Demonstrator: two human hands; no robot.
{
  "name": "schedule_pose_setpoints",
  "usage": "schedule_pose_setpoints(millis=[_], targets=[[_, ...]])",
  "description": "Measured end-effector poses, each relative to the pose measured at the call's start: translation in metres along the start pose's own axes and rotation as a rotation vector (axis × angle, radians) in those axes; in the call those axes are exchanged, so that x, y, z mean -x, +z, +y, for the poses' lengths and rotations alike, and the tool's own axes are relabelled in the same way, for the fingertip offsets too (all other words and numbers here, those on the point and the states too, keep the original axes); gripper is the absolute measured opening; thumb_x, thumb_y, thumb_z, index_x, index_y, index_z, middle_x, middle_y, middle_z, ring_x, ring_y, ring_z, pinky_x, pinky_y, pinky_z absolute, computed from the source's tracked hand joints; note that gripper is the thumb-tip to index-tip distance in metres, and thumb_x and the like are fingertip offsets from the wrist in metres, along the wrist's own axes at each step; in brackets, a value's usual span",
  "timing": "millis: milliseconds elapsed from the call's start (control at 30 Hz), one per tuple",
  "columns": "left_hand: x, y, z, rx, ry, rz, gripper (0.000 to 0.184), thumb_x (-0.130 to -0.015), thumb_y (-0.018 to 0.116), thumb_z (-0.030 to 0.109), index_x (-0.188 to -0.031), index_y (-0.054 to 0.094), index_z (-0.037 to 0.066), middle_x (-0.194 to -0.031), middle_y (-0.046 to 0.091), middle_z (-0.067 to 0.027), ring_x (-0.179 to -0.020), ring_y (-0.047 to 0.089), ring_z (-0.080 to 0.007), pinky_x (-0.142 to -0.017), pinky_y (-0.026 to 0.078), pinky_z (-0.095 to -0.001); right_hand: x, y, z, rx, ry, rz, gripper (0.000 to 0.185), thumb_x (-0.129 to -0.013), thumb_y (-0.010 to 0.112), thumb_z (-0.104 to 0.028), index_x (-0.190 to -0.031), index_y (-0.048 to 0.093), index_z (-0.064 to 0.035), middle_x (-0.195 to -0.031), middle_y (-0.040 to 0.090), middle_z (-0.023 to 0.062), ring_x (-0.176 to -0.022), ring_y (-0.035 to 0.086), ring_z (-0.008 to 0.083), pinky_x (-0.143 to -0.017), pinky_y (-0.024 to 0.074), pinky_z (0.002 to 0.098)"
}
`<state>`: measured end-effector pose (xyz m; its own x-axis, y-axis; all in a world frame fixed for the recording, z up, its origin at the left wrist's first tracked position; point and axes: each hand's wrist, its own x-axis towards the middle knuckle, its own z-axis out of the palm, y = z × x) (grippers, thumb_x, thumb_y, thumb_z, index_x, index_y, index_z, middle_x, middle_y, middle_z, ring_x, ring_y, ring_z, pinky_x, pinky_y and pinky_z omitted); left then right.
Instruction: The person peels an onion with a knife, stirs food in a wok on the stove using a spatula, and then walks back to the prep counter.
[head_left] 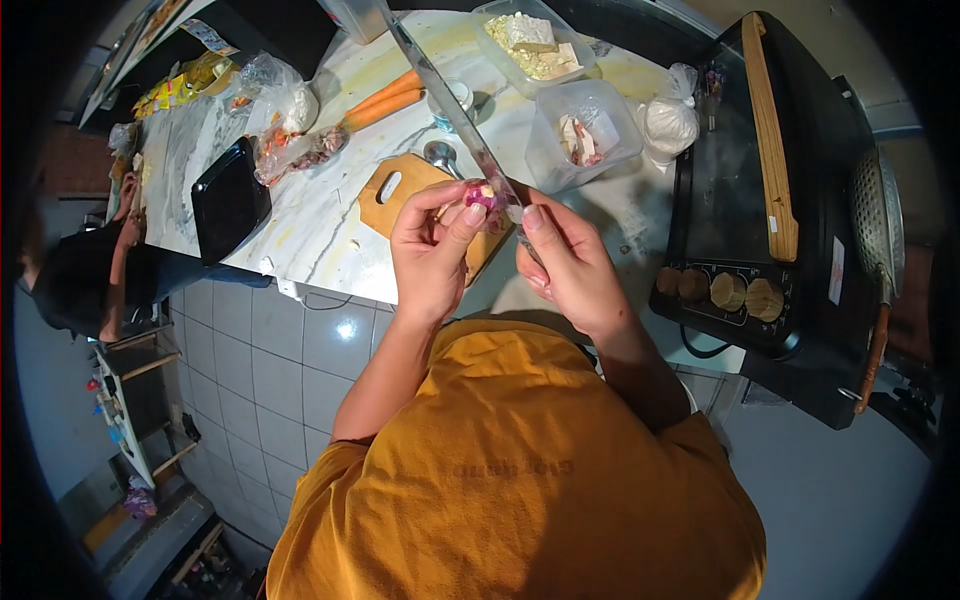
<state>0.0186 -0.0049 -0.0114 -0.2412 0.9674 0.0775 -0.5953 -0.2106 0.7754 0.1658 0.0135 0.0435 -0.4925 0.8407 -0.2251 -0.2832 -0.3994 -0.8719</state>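
Note:
In the head view, my left hand [432,248] is closed around a small purple shallot [482,194] with a pale end showing. My right hand [575,262] grips a knife [447,103], its long blade pointing up and away past the shallot. The blade's lower part is right beside the shallot; exact contact is hard to make out. Both hands are close together over a wooden cutting board [372,212], which they partly cover. A metal spoon [440,153] lies at the board's far edge.
Carrots [385,100], a plastic bag of shallots [312,150] and a black tray [228,200] lie to the left. Two plastic containers [540,128] hold pale food. A bag of white powder [668,125] stands by a black oven [715,230]. Another person [90,270] is at far left.

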Motion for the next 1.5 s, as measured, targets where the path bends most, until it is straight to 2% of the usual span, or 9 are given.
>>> schedule_pose_setpoints(millis=[333,400,633,700,833,933,1000,1100,1500], targets=[[0.001,-0.001,-0.003,-0.096,0.046,0.010,0.021,-0.084,0.063,-0.006,-0.104,0.058,0.000,-0.108,0.060,-0.0127,-0.096,0.061,-0.0184,-0.082,0.052,-0.0291,-0.003,-0.002,0.003,0.043,-0.026,0.037,0.035,-0.099,0.047,-0.024,-0.126,0.053,-0.0017,-0.068,0.041,-0.0076,-0.058,0.033,0.0002,-0.050,0.0276,0.0175],[0.001,0.003,0.001,-0.043,0.011,-0.010,0.019,-0.086,0.062,-0.004,-0.104,0.057,-0.001,-0.108,0.060,-0.0130,-0.094,0.062,-0.0182,-0.080,0.052,-0.0294,-0.004,-0.002,0.006,0.228,-0.126,0.077,0.035,-0.098,0.049,-0.021,-0.125,0.054,-0.0005,-0.077,0.056,-0.0039,-0.065,0.047,0.0017,-0.058,0.0381,0.0169],[-0.001,0.004,0.010,-0.402,-0.033,-0.007,0.024,-0.087,0.063,0.001,-0.109,0.058,-0.003,-0.101,0.062,-0.0097,-0.088,0.062,-0.0151,-0.077,0.051,-0.0269,-0.008,-0.006,0.019,0.485,-0.281,0.172,0.033,-0.095,0.055,-0.018,-0.121,0.057,0.0014,-0.103,0.068,0.0106,-0.089,0.060,0.0089,-0.079,0.0468,0.0223],[-0.002,-0.005,0.004,-0.561,0.100,-0.096,0.027,-0.087,0.063,0.002,-0.113,0.058,-0.004,-0.099,0.062,-0.0088,-0.084,0.061,-0.0137,-0.076,0.050,-0.0262,-0.008,-0.005,0.019,0.559,-0.333,0.180,0.033,-0.094,0.056,-0.018,-0.120,0.058,0.0010,-0.102,0.068,0.0114,-0.087,0.060,0.0078,-0.077,0.0473,0.0226],[-0.003,-0.014,0.012,-0.722,0.091,-0.174,0.028,-0.087,0.062,-0.001,-0.114,0.057,-0.003,-0.100,0.062,-0.0069,-0.087,0.059,-0.0120,-0.073,0.049,-0.0253,-0.008,-0.010,0.023,0.619,-0.323,0.153,0.033,-0.094,0.057,-0.019,-0.120,0.058,0.0015,-0.103,0.068,0.0114,-0.086,0.060,0.0077,-0.077,0.0473,0.0224],[-0.003,-0.010,0.016,-0.522,0.023,-0.149,0.028,-0.087,0.061,-0.002,-0.114,0.056,-0.004,-0.100,0.063,-0.0085,-0.088,0.061,-0.0139,-0.075,0.050,-0.0265,-0.010,-0.010,0.022,0.438,-0.249,0.136,0.034,-0.095,0.055,-0.021,-0.121,0.058,0.0004,-0.087,0.068,0.0048,-0.074,0.055,0.0040,-0.066,0.0448,0.0192],[-0.002,-0.010,0.017,-0.450,-0.025,-0.167,0.026,-0.088,0.058,-0.003,-0.114,0.055,-0.006,-0.103,0.061,-0.0107,-0.093,0.064,-0.0173,-0.081,0.052,-0.0270,-0.008,-0.007,0.012,0.183,-0.083,0.068,0.035,-0.097,0.052,-0.024,-0.123,0.057,-0.0010,-0.069,0.055,-0.0028,-0.062,0.044,0.0014,-0.055,0.0360,0.0182],[-0.001,-0.014,0.016,-0.414,-0.009,-0.182,0.028,-0.089,0.058,-0.003,-0.116,0.054,-0.006,-0.105,0.062,-0.0118,-0.093,0.064,-0.0186,-0.082,0.053,-0.0286,-0.008,-0.003,0.012,0.047,-0.009,0.076,0.036,-0.098,0.049,-0.028,-0.122,0.057,-0.0023,-0.063,0.040,-0.0065,-0.056,0.034,0.0013,-0.050,0.0270,0.0185],[-0.005,-0.022,0.007,-0.206,0.009,-0.119,0.032,-0.089,0.058,-0.001,-0.121,0.051,-0.004,-0.107,0.062,-0.0129,-0.089,0.064,-0.0189,-0.081,0.053,-0.0300,-0.009,-0.005,0.006,0.017,0.065,0.131,0.034,-0.099,0.047,-0.031,-0.117,0.059,-0.0049,-0.061,0.039,-0.0071,-0.055,0.034,0.0013,-0.048,0.0260,0.0168]])
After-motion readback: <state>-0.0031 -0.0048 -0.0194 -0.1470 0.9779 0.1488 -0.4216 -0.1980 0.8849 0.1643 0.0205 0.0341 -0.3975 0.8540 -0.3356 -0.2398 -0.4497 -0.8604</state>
